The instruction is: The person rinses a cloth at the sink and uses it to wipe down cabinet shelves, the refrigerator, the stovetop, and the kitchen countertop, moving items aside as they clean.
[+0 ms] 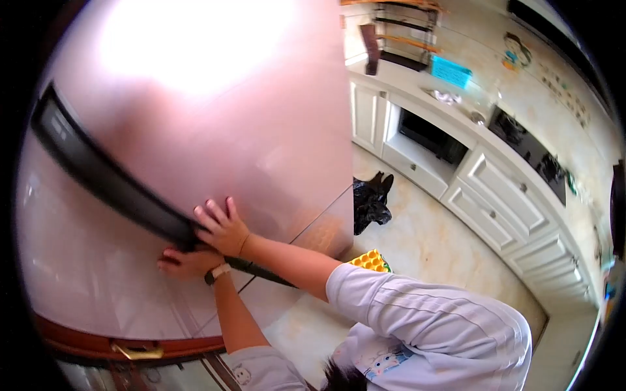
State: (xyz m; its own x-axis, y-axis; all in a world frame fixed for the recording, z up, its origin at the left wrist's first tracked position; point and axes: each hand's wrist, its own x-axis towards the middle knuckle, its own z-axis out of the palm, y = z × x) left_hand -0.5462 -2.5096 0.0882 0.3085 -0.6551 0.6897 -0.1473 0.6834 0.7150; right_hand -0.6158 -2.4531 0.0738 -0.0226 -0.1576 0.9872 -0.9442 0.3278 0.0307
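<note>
A large glossy pinkish refrigerator (280,156) fills the left and middle of the view. A dark handle strip (111,176) runs diagonally down its front between two door panels. My right hand (223,228) lies on the panel above the strip, fingers spread and stretched out, holding nothing. Just below it, my left hand (192,264), with a watch (217,274) on the wrist, rests across the strip's lower part, its fingers reaching onto the other panel. The two hands overlap closely near the strip. Part of the left hand's fingers and palm is hidden.
White cabinets (499,195) with a counter and a black stove (525,146) line the right side. A black plastic bag (372,203) and a yellow egg tray (370,260) are on the floor beside the refrigerator. A wooden cabinet with a brass handle (137,352) stands at lower left.
</note>
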